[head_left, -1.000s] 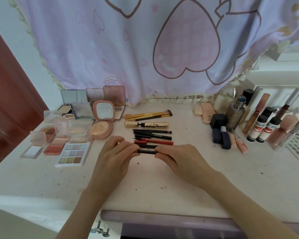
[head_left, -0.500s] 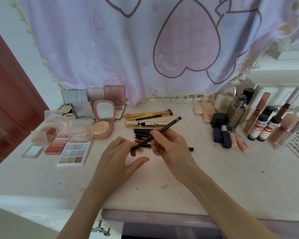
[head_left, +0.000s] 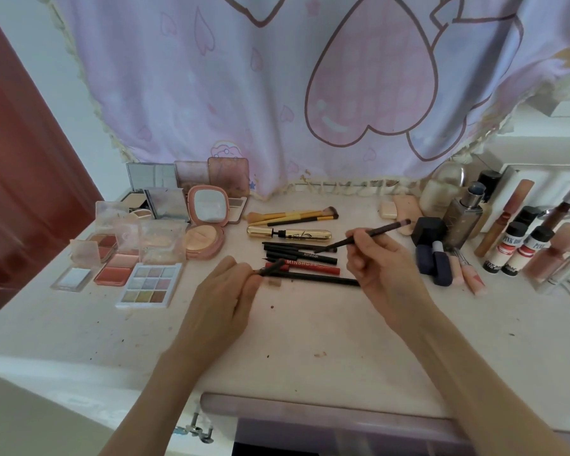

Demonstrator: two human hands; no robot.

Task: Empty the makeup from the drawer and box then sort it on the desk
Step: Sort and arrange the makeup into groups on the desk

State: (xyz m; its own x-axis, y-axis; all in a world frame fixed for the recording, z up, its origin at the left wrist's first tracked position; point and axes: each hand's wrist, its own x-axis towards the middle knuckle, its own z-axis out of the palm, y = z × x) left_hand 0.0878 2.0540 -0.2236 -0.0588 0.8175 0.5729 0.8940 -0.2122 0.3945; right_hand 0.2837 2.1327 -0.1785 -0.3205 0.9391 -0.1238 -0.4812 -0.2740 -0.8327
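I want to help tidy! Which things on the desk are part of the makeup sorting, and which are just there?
Part of the sorting:
right hand holding a dark pencil
left hand at the pencil row
gold tube
brushes
palettes
bottles

Just there:
heart curtain
red door

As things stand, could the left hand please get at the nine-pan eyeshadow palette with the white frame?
Probably yes: the left hand rests just right of the nine-pan eyeshadow palette, with bare desk between them, though its fingers pinch a thin dark pencil that it would likely have to release first.
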